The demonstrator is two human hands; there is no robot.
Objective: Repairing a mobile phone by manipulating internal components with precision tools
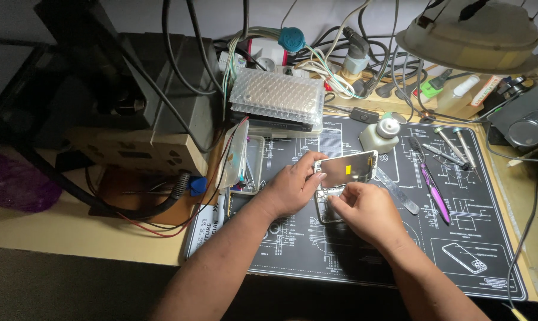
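Note:
A smartphone lies opened on the dark repair mat (364,249). Its screen panel (347,169) is tilted up off the phone body (327,209). My left hand (292,187) grips the screen panel's left edge with thumb and fingers. Over the phone body, just below the lifted panel, my right hand (367,211) presses down with its fingertips. Whether it pinches anything small there is hidden by the fingers.
A purple pry tool (432,190), tweezers (447,156) and screwdrivers (462,145) lie on the mat's right side. A white bottle (380,134) stands behind the phone. A clear plastic box (239,160), a bubble-wrapped packet (278,95), tangled cables (340,59) and a lamp (474,32) crowd the back.

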